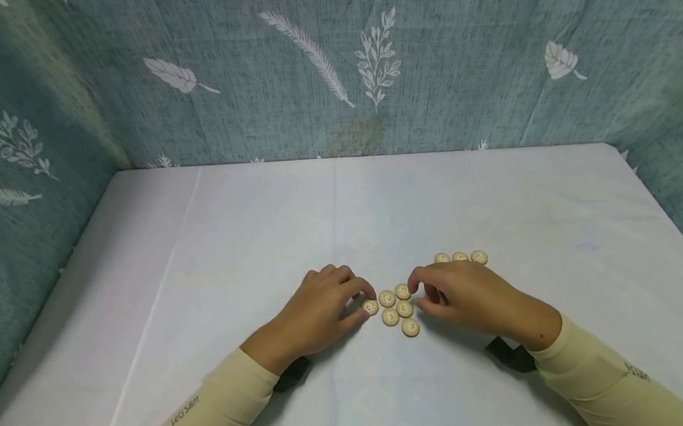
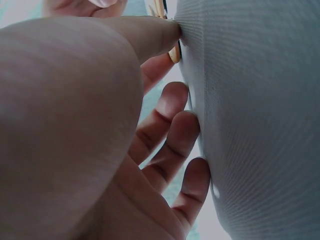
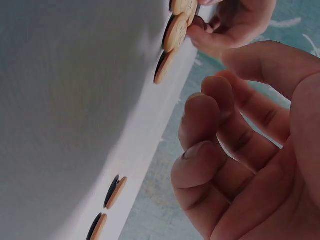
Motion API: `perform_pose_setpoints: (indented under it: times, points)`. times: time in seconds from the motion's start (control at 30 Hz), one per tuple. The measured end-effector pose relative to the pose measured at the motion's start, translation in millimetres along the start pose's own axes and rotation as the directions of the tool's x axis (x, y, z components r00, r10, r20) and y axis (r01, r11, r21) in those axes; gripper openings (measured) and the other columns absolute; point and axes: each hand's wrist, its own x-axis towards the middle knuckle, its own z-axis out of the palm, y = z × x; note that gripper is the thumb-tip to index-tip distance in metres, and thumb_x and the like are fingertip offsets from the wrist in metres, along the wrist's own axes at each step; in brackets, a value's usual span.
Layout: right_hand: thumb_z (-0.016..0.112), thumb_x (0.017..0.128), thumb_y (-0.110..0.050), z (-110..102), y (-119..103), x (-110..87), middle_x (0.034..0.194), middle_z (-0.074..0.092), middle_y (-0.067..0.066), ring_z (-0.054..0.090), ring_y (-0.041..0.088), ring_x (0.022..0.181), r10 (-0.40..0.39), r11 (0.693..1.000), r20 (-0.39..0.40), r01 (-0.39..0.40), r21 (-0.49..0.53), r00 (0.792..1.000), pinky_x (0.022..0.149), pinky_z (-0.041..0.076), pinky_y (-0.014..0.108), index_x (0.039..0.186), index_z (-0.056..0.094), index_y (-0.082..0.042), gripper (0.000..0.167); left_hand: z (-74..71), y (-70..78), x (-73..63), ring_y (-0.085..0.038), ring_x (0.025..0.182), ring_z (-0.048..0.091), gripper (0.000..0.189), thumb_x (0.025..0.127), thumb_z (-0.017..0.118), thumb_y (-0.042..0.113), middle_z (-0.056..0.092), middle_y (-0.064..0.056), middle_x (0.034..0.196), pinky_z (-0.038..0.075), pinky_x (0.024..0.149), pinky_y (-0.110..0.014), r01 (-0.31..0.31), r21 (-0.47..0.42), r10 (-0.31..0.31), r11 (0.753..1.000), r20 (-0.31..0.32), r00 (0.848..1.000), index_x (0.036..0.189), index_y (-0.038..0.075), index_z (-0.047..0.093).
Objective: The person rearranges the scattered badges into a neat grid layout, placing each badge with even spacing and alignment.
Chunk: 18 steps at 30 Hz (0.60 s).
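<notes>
Left hand (image 1: 320, 310): thumb and index clamped on a single button (image 1: 370, 307), at 9 o'clock of a cluster of five buttons (image 1: 390, 317) on white cloth (image 1: 255, 222). Right hand (image 1: 477, 297) at the cluster's 3 o'clock, fingers loosely curled, thumb and index apart; can't tell if the index touches the nearest button. Three more buttons (image 1: 479, 257) at 2 o'clock, partly hidden by right hand. Green leaf-print curtain (image 1: 456, 55) at 12 o'clock.

Tabletop (image 1: 243, 230) before me bright; soft shadow lies at five o'clock from the left sleeve (image 1: 213, 414); wrist views are dim.
</notes>
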Motion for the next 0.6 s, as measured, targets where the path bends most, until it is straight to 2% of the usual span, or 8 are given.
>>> perform_pose_setpoints:
  times: [0.2,0.6]
  points:
    - [0.071,0.089,-0.016,3,-3,0.3,0.07,0.053,-0.014,0.043,-0.004,0.059,-0.025,1.0,0.046,0.024,0.006,0.999,0.057,0.04,0.017,0.099,0.067,-0.018,0.011,-0.6,0.0,0.0,-0.011,0.089,0.053,0.018,0.091,0.073,0.031,0.062,0.008,0.099,0.042,0.081,-0.036,0.004,-0.006,-0.004,1.0,0.007,1.0,0.109,0.028,0.07]
    - [0.075,0.088,-0.017,14,-11,-0.3,0.073,0.054,-0.016,0.044,-0.005,0.062,-0.119,0.99,0.057,0.114,0.083,0.991,0.059,0.04,0.016,0.094,0.07,-0.022,0.009,0.4,-0.8,0.1,-0.011,0.091,0.053,0.017,0.092,0.072,0.032,0.061,0.009,0.099,0.042,0.082,-0.037,0.007,-0.005,-0.007,1.0,0.009,1.0,0.108,0.029,0.069]
